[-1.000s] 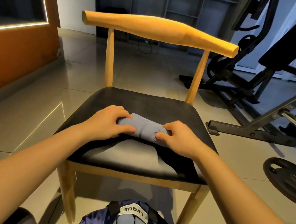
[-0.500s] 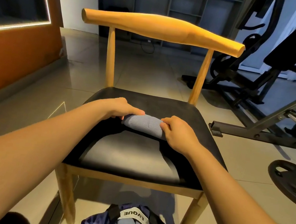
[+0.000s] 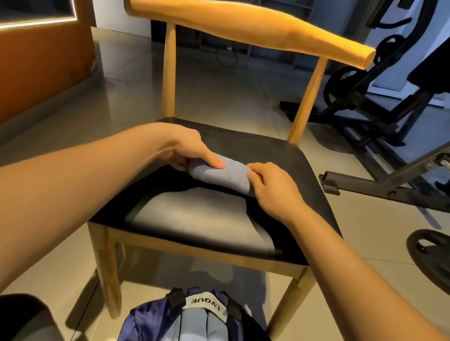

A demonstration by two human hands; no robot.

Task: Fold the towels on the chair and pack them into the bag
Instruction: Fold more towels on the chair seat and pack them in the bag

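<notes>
A small grey-blue towel [image 3: 219,173], rolled into a tight bundle, lies in the middle of the black seat of a wooden chair [image 3: 292,163]. My left hand [image 3: 180,147] grips the roll's left end, thumb lying along its top. My right hand [image 3: 272,184] grips the right end with curled fingers. On the floor in front of the chair stands an open navy bag [image 3: 142,324] with a white label. Several folded grey-blue towels [image 3: 193,338] stand inside it.
A black weight plate [image 3: 449,262] lies on the tiled floor at the right. Black gym machine frames [image 3: 397,178] stand beyond the chair's right side. An orange wall panel [image 3: 27,76] runs along the left. A dark object [image 3: 17,320] sits at the bottom left.
The towel roll has become tighter and shifted a little farther back on the seat under both hands. The view has moved closer to the chair.
</notes>
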